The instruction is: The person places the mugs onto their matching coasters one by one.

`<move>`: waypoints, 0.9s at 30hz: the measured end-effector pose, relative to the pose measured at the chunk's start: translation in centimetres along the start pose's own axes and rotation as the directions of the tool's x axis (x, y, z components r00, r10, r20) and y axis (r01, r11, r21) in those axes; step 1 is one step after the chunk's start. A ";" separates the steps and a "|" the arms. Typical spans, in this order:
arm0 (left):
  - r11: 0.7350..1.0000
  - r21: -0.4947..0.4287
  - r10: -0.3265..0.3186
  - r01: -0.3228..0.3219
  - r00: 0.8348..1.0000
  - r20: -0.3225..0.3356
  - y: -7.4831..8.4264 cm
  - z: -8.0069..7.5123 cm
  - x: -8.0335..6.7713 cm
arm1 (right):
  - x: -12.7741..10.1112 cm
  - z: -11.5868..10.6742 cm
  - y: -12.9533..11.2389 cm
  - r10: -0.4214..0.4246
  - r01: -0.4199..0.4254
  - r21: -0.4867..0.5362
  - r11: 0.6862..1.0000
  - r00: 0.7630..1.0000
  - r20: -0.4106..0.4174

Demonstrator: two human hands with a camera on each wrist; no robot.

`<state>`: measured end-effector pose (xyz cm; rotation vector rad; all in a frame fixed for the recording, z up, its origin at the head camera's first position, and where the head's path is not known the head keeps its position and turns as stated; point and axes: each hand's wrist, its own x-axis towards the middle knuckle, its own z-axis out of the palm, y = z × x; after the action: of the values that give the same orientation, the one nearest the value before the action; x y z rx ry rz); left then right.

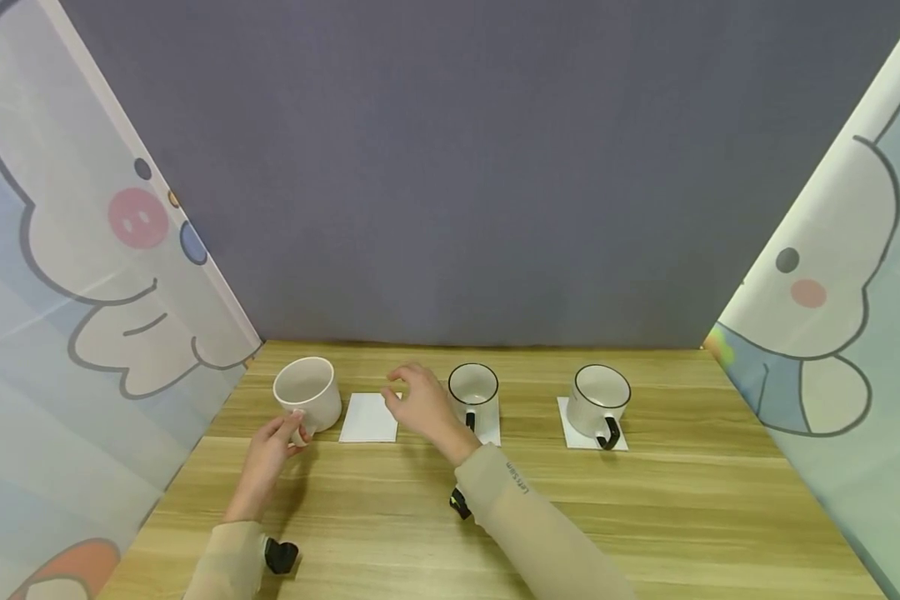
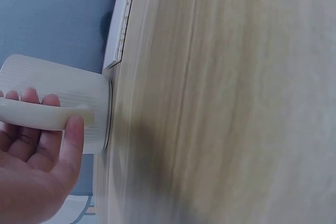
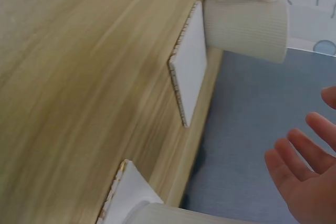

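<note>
At the left end of the table, my left hand [image 1: 265, 460] grips the handle of an all-white mug [image 1: 321, 408]. In the left wrist view its fingers curl through the handle [image 2: 37, 115] with the thumb against it; the mug's side is finely ribbed. Just right of that mug lies a bare white square coaster [image 1: 369, 418]. Over the coaster's right side my right hand [image 1: 425, 407] hovers, holding nothing, its fingers apart and gently bent, as the right wrist view also shows.
A black-rimmed white mug [image 1: 474, 386] with a black handle stands on a coaster [image 1: 492, 427] beside my right hand. Farther right, a similar mug [image 1: 598, 404] stands on another coaster [image 1: 572, 435]. A grey panel [image 1: 480, 183] rises behind the table, with printed cloths at both sides.
</note>
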<state>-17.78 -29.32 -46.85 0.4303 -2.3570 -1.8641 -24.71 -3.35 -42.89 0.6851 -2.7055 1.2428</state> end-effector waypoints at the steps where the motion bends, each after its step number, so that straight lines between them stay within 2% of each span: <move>1: 1.000 0.000 -0.001 0.001 1.000 -0.002 0.0 0.0 0.0 | 0.0 0.1 0.0 0.001 -0.001 -0.015 1.000 1.000 0.010; 5: 1.000 0.004 -0.010 0.010 1.000 -0.010 0.0 -0.1 0.0 | 0.0 0.6 0.2 0.002 0.003 -0.078 0.997 0.998 0.055; 11: 1.000 0.002 -0.013 0.013 1.000 -0.011 0.1 0.0 0.0 | 0.2 1.3 0.9 -0.033 0.058 -0.198 0.979 0.991 0.128; 27: 1.000 0.016 0.002 -0.002 1.000 -0.008 -0.1 0.1 0.1 | 0.2 2.5 2.4 0.001 0.102 -0.369 0.924 0.963 0.269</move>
<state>-17.85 -29.23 -46.97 0.4363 -2.3676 -1.8411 -25.67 -3.96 -46.18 0.9133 -2.9891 0.6144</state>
